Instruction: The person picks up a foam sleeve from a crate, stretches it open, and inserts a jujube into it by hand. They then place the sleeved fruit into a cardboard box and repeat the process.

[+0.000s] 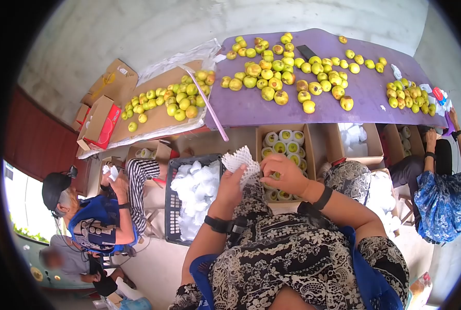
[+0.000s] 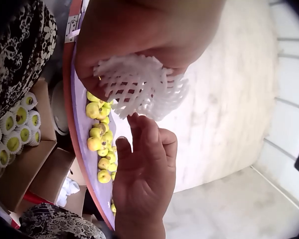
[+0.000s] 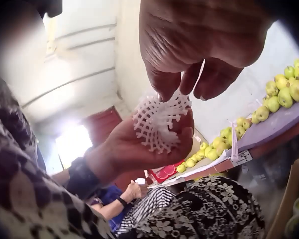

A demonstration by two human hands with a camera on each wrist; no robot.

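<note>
A white foam net [image 1: 243, 164] is in the left hand [image 1: 229, 187], gripped between thumb and fingers. Seen in the left wrist view, the net [image 2: 134, 85] spreads in a fan across the left palm. The right hand [image 1: 288, 176] is just to the right of it, fingers loosely bent and apart. Its fingertips reach the net's edge in the right wrist view, where the right hand [image 3: 202, 45] is above the net [image 3: 159, 124]; whether they touch it I cannot tell. Nothing is seen held in the right hand.
Yellow-green apples lie on the purple table [image 1: 365, 111] and on a cardboard-covered surface [image 1: 117, 135]. Below, a dark crate [image 1: 172, 206] holds white foam nets, beside a box [image 1: 261, 135] of net-wrapped apples. A person [image 1: 103, 217] sits at left, another [image 1: 444, 199] at right.
</note>
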